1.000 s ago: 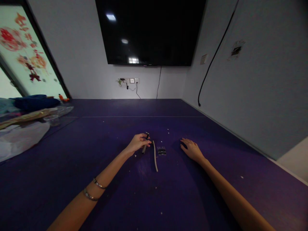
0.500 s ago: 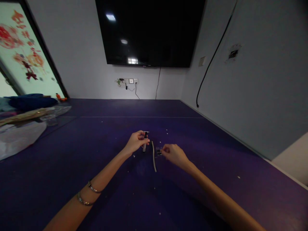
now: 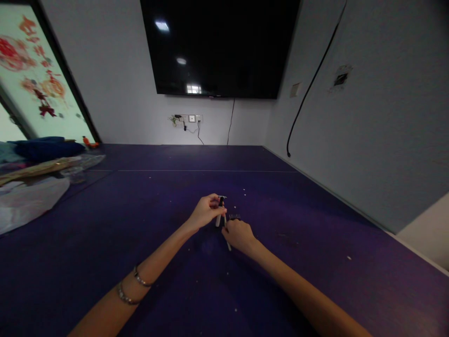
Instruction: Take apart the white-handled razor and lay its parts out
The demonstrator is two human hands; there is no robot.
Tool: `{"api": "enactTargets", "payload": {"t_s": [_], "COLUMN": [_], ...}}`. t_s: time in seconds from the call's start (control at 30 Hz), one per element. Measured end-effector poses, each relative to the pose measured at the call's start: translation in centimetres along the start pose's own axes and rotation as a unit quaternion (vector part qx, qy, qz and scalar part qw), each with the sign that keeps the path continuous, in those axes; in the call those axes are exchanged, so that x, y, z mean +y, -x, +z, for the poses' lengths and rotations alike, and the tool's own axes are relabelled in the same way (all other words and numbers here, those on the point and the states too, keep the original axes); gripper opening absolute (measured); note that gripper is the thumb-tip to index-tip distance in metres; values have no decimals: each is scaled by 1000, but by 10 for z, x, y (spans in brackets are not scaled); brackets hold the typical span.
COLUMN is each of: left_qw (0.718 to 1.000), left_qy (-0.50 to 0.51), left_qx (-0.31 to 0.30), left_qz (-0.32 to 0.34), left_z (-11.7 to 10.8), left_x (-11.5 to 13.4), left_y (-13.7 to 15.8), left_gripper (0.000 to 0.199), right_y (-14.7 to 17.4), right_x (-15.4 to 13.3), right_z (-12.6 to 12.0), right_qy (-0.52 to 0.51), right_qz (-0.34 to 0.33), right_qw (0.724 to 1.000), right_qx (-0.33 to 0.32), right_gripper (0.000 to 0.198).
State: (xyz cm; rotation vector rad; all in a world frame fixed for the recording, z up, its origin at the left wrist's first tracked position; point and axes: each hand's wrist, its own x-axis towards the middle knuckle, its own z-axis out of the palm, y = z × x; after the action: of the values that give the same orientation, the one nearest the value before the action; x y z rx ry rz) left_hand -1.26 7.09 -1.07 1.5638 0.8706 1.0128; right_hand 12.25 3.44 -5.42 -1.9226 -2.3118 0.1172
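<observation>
My left hand point(image 3: 207, 211) is closed in a pinch around a slim black-and-white stick point(image 3: 218, 220) with a thin crosspiece at its top, perhaps a small razor; its exact kind is unclear. Just to the right is a pale, thin, tube-like strip point(image 3: 229, 246). My right hand point(image 3: 239, 235) is curled with its fingertips on this strip and covers its middle. Behind the right knuckles a small clear piece with dark parts point(image 3: 234, 216) lies on the purple surface point(image 3: 168, 271), partly hidden. Both hands are close together.
Small white scraps point(image 3: 244, 192) are scattered over the surface. At the left lie plastic bags point(image 3: 33, 201) and dark blue cloth point(image 3: 49, 149). A television point(image 3: 220, 47) hangs on the back wall above sockets point(image 3: 191, 119). A black cable point(image 3: 310, 84) hangs along the right wall.
My right hand has moved from the small clear piece toward me and left, onto the pale strip. My left hand has shifted slightly right, still with the black-and-white stick.
</observation>
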Motion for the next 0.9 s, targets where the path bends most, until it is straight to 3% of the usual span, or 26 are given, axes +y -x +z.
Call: {"api": "enactTargets", "payload": {"t_s": [0.17, 0.27, 0.47, 0.7, 0.9], "left_qw": [1000, 999, 993, 991, 983], "left_qy": [7, -6, -72, -95, -143], "left_qx": [-13, -29, -23, -3, 21], "left_qz": [7, 25, 89, 95, 109], "left_z": [4, 4, 8, 15, 16], "left_x": [2, 8, 18, 16, 15], "left_y": [2, 5, 14, 19, 20], "left_gripper": [18, 18, 14, 12, 12], "right_y": [2, 0, 7, 33, 43], "right_x": [18, 44, 94, 115, 109], "right_z": [-16, -33, -72, -120, -125], "right_qy": [-32, -124, -300, -398, -402], "right_qz": [12, 0, -85, -58, -75], "right_qw": [999, 991, 934, 908, 911], "right_qx": [36, 60, 174, 114, 56], "right_gripper": [37, 37, 34, 41, 39]}}
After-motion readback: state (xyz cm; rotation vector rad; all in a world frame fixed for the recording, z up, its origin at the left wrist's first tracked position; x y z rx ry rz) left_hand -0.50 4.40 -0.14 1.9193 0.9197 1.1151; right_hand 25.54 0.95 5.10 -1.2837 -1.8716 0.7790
